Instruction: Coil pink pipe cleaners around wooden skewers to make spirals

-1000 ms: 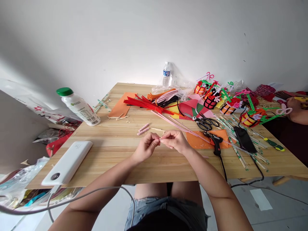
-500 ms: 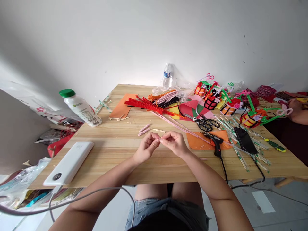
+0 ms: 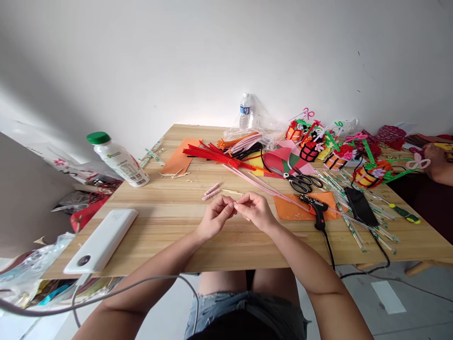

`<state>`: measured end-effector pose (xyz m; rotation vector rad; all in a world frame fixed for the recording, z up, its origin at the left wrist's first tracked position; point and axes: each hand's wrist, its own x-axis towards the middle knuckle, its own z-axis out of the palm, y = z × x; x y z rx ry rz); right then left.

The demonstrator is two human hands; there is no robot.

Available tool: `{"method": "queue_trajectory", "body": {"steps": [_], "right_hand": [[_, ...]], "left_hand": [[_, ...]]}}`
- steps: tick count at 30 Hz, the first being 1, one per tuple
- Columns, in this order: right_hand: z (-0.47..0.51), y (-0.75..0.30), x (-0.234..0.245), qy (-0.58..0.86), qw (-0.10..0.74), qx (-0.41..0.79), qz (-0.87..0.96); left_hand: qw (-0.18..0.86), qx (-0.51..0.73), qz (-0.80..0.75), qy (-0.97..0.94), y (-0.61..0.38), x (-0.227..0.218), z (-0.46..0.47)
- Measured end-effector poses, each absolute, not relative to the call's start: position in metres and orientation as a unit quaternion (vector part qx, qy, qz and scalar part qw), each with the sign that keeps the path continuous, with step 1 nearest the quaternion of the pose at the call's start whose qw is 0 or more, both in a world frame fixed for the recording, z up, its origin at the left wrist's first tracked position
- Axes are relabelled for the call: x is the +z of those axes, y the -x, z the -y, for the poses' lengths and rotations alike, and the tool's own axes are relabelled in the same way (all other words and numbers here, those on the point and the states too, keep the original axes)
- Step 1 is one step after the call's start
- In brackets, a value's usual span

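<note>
My left hand (image 3: 214, 218) and my right hand (image 3: 255, 210) meet fingertip to fingertip above the wooden table (image 3: 170, 222). Both pinch a small pink piece, most likely a bit of pipe cleaner, at the point where the fingers touch. Two short coiled pink pieces (image 3: 211, 191) lie on the table just beyond my left hand. A long pink pipe cleaner (image 3: 262, 186) runs from near my right hand toward the pile at the back.
A white power bank (image 3: 101, 241) lies front left, a green-capped bottle (image 3: 118, 160) behind it. Red, orange and black pipe cleaners (image 3: 219, 153), scissors (image 3: 300, 180), a glue gun (image 3: 316, 210), a phone (image 3: 359, 205), craft baskets (image 3: 311, 141) and a water bottle (image 3: 245, 111) crowd the right. Another person's hand (image 3: 437, 163) rests far right.
My hands have stayed together over the same spot, with only slight finger movement on the pink piece. The view shifted down a little.
</note>
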<state>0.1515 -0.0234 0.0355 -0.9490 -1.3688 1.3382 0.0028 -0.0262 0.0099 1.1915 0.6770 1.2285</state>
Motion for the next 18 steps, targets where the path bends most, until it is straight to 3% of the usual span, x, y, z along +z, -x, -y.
{"method": "queue_trajectory", "body": {"steps": [18], "right_hand": [[0.031, -0.145, 0.027, 0.427, 0.485, 0.446, 0.620]], "left_hand": [[0.583, 0.521, -0.320, -0.534, -0.003, 0.006, 0.023]]}}
